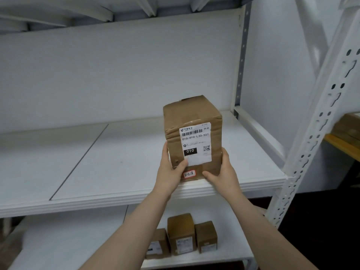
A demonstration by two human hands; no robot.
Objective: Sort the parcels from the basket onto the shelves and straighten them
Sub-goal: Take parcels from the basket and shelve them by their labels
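Note:
A brown cardboard parcel stands upright at the front edge of the white middle shelf, right of centre. It carries a white shipping label reading 010-010-L30-551 and a small red-edged tag marked 3-2-8. My left hand grips its lower left side, thumb on the label. My right hand holds its lower right corner. On the lower shelf three smaller brown parcels stand side by side with labels facing me. The basket is out of view.
A white perforated upright rises at the right of the shelf unit. Beyond it a neighbouring rack with a yellow beam holds a brown box. The underside of an upper shelf runs across the top.

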